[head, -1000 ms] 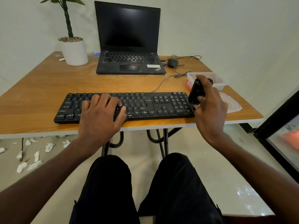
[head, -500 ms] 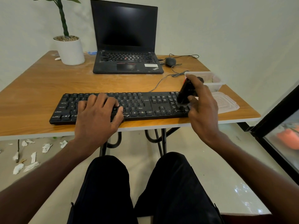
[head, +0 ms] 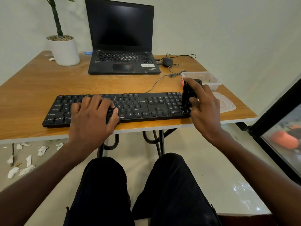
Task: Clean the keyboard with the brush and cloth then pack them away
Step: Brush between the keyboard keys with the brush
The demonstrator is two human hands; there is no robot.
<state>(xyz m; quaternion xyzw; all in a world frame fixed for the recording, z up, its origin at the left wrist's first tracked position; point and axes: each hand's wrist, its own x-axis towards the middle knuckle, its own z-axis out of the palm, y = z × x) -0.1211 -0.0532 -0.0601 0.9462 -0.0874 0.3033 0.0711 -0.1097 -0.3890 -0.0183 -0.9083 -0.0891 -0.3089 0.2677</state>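
A black keyboard [head: 117, 108] is laid lengthwise along the near edge of a wooden table [head: 32, 95]. The left hand [head: 92, 118] is rested flat on its letter keys, fingers relaxed and spread, nothing being held. At the keyboard's right end, a black brush [head: 189, 95] is held upright by the right hand [head: 205, 108], with the fingers and thumb curled around its body; its lower end is placed at the number pad, though contact with the keys cannot be told. Just behind the right hand, a clear plastic container [head: 210, 79] is seen, and its lid [head: 226, 103] is laid flat beside it, near the table's right edge. Further back, an open black laptop [head: 122, 46] with a dark screen is set, with a wired mouse [head: 167, 61] to its right and a white potted plant [head: 64, 49] to its left. Scraps of white paper [head: 22, 162] are scattered on the floor at the left.
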